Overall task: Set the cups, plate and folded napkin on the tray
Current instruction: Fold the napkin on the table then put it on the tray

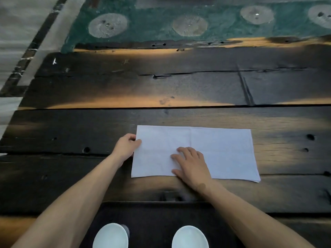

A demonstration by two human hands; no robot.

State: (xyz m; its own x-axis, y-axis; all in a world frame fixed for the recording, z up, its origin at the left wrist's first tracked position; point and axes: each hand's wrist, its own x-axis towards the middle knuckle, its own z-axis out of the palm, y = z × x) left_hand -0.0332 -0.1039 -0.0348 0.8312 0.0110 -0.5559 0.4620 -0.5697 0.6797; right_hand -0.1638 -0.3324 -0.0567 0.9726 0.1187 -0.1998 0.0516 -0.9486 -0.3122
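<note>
Two white cups (pixel 111 236) nearest; white napkin (pixel 215 151) flat, creased, rectangular

Bare forearms without sleeves; white rounded shoes (pixel 110 236) on both feet.

White napkin (pixel 215 151) lies flat in front of you, folded to a wide rectangle. Two pale round cups (pixel 111 237) sit side by side at the frame's bottom edge.

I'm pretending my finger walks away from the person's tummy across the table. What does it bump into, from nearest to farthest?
White cups → dark tray under them → right hand pressing flat → white napkin → bare dark wooden table → green rug with round pale patches.
</note>
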